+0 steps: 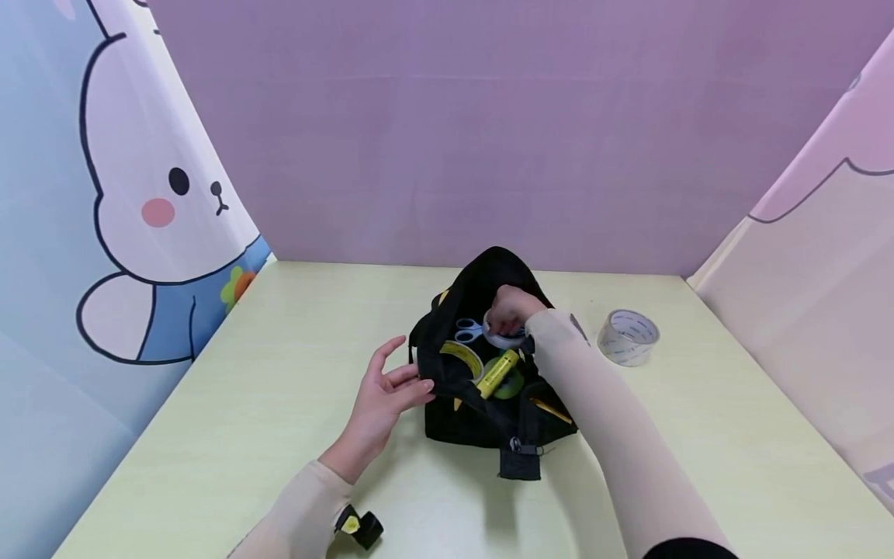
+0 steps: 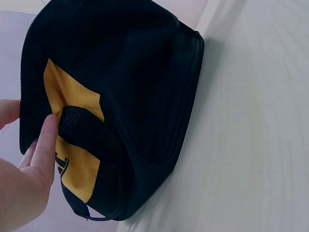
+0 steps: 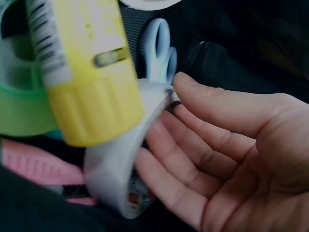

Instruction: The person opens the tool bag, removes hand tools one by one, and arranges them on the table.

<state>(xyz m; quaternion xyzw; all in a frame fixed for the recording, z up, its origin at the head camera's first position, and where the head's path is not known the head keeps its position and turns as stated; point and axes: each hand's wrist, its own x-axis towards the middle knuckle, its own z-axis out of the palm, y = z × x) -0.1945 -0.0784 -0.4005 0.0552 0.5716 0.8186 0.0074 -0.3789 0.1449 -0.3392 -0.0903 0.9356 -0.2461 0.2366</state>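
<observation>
A black bag with a yellow patch stands unzipped on the table. My left hand grips its rim on the left side, with fingers on both faces of the cloth in the left wrist view. Inside the bag, my right hand holds a roll of white tape, fingertips in its ring and thumb at its edge. Around it lie a yellow glue stick, blue-handled scissors, a yellow-rimmed tape roll, a green tape roll and a pink-handled tool, partly hidden.
A roll of clear tape stands on the table right of the bag, near my right forearm. A purple backdrop rises behind the table, with printed cloth walls on both sides. The bag's zipper end hangs toward me.
</observation>
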